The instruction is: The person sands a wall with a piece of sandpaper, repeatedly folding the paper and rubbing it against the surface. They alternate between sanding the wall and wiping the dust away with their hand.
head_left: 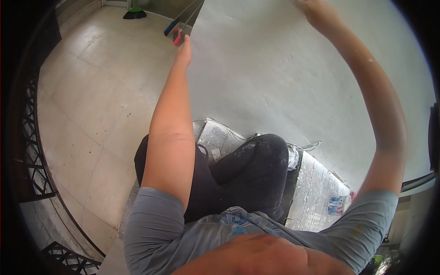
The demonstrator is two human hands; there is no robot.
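Note:
My left hand [184,51] reaches far forward along the left edge of a large pale grey plastered surface [256,68]. Its thumb points up beside that edge, and the other fingers are hidden. Right by the hand is a red-and-black piece [177,36], in line with a thin pole behind it; whether the hand holds it I cannot tell. Over the upper right of the plastered surface, my right hand [318,16] is raised, its fingers cut off by the top of the view.
Below my knees are paint-spattered boards [316,192], with cable along their edge and a blue-and-white container [338,205] at right. Tiled floor [105,105] spreads out at left, bordered by black metalwork [34,151]. A blue broom head [171,27] and a green-and-black brush head [134,13] lie farther back.

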